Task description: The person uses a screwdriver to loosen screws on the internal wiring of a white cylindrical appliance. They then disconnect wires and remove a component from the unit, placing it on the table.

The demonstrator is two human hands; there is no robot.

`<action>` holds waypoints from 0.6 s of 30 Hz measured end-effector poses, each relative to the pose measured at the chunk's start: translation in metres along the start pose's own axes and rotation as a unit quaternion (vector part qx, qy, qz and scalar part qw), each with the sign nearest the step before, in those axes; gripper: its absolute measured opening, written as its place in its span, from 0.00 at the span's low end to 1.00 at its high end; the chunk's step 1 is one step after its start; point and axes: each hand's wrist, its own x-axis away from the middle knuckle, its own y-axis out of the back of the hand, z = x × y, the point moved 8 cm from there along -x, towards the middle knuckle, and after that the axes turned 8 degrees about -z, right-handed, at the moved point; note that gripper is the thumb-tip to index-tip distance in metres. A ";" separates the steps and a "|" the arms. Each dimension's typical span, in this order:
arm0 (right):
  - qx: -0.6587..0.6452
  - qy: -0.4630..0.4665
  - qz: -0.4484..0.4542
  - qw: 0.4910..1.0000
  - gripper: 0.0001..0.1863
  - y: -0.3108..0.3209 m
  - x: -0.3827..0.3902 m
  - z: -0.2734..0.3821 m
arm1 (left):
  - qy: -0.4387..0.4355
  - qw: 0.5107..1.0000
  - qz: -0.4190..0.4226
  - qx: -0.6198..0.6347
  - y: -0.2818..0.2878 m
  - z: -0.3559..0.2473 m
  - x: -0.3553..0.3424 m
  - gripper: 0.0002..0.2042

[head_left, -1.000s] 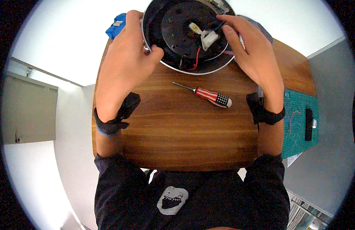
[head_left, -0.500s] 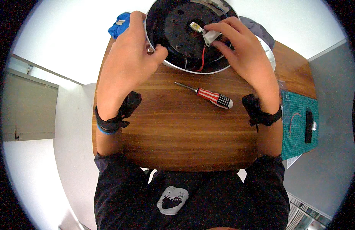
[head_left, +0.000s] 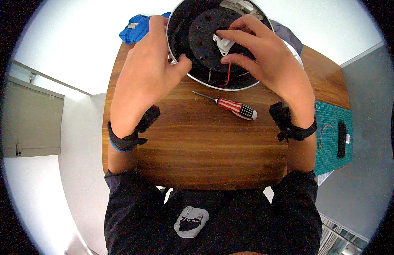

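Observation:
A round black device with a white rim [head_left: 197, 46] lies open at the far edge of a wooden table [head_left: 197, 148]. Red and white wires show inside it. My left hand [head_left: 148, 70] grips the rim on the left side. My right hand [head_left: 265, 59] reaches into the housing, and its fingers pinch a small white part [head_left: 224, 42] near the centre. A screwdriver with a red, white and blue striped handle [head_left: 236, 108] rests on the table just in front of the device, between my wrists.
A blue cloth [head_left: 135, 29] lies beyond the table's far left corner. A green cutting mat [head_left: 333, 136] with a black tool and thin wires sits at the right edge. Both wrists wear black straps. A grey cabinet [head_left: 31, 119] stands to the left.
The device has shifted slightly toward me, and my right hand's fingers have moved from the right side of the housing toward its centre, closing on the white part. The screwdriver has not moved.

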 end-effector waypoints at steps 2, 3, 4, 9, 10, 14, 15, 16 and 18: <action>0.013 -0.028 0.011 0.999 0.21 0.001 -0.001 -0.001 | 0.012 1.000 0.004 0.002 0.000 -0.002 0.000 0.29; 0.035 -0.040 0.011 0.999 0.20 0.002 -0.001 -0.004 | 0.018 1.000 0.007 0.003 0.000 -0.002 0.001 0.29; 0.056 -0.051 0.012 0.997 0.19 0.003 -0.001 -0.009 | 0.014 1.000 0.006 -0.003 0.000 -0.003 0.001 0.29; 0.073 -0.056 -0.002 0.996 0.18 0.009 -0.003 -0.013 | 0.026 1.000 0.016 -0.008 0.003 -0.006 0.003 0.29; 0.063 -0.056 -0.004 0.996 0.19 0.010 -0.003 -0.013 | 0.021 1.000 0.012 -0.006 0.003 -0.007 0.003 0.29; 0.054 -0.046 -0.001 0.997 0.21 0.007 0.008 -0.026 | -0.011 1.000 -0.011 0.011 -0.001 -0.004 0.003 0.27; 0.046 -0.050 -0.001 0.998 0.22 0.005 0.009 -0.027 | -0.023 0.999 -0.019 0.018 -0.002 -0.003 0.003 0.26; 0.037 -0.054 -0.002 0.998 0.23 0.003 0.010 -0.027 | -0.011 1.000 -0.018 0.023 -0.002 -0.002 0.002 0.26; 0.016 -0.062 0.001 0.998 0.25 -0.001 0.011 -0.025 | 0.013 0.999 -0.017 0.034 -0.003 0.001 0.001 0.25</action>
